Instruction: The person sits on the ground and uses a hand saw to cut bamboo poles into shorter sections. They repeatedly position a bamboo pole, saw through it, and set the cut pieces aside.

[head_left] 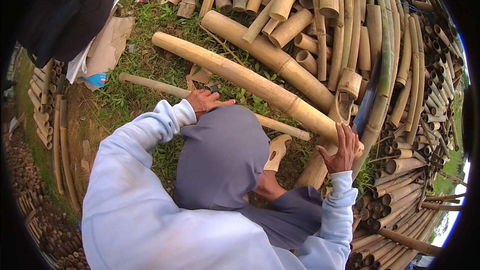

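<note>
A thick pale bamboo pole (240, 72) slants from the upper left down to my right hand (341, 150). My right hand lies on its near end with the fingers spread. Just beyond those fingers a wide dark blade (368, 101) stands tilted among the bamboo; I cannot make out its handle. My left hand (206, 102) rests by my raised knee (222, 145), one finger stretched out to the right. A thinner bamboo pole (155, 85) passes under that hand and behind the knee, partly hidden.
Another thick bamboo pole (265, 52) lies on the grass beyond. Cut bamboo pieces (327, 0) are heaped at the back and right, with stacked tubes (400, 165) nearby. A dark bag (65, 17) and cardboard (112, 42) lie at the upper left. My sandalled foot (272, 177) is below.
</note>
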Tool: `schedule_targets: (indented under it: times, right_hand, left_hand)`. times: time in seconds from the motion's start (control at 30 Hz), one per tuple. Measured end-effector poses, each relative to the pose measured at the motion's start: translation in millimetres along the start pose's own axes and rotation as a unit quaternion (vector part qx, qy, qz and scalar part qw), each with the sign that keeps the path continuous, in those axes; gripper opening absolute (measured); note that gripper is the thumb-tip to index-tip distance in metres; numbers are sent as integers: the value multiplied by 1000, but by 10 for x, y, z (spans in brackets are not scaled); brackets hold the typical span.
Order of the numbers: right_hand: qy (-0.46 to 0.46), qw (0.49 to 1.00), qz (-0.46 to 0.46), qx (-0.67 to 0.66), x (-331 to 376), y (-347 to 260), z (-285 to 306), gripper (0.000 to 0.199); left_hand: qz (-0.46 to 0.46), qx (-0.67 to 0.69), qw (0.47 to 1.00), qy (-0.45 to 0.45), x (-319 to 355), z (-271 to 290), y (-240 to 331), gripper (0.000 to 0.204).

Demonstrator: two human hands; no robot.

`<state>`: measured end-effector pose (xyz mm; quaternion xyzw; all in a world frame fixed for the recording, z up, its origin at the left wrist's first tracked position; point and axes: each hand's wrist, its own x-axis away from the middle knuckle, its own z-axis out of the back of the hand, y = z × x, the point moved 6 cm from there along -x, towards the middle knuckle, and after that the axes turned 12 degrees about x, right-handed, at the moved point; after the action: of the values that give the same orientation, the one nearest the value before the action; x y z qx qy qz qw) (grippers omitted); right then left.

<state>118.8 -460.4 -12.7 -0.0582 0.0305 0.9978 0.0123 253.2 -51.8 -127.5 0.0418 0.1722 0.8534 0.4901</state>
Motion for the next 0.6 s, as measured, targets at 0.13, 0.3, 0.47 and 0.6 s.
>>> schedule_targets:
  times: [0.13, 0.3, 0.47, 0.6]
  right_hand:
    - [-95, 985, 101, -100, -100, -537, -5, 90]
    - [-61, 975, 140, -164, -192, -720, 310, 79]
    - [-44, 975, 104, -189, -267, -769, 156, 68]
    - [-26, 970, 92, -222, -461, -790, 118, 58]
  left_hand:
    - [-47, -41, 993, 100, -130, 234, 107, 49]
    - [-73, -60, 991, 91, -426, 651, -43, 64]
    - [-79, -16, 992, 93, -707, 499, -404, 71]
    - [-59, -9, 995, 75, -834, 352, -659, 76]
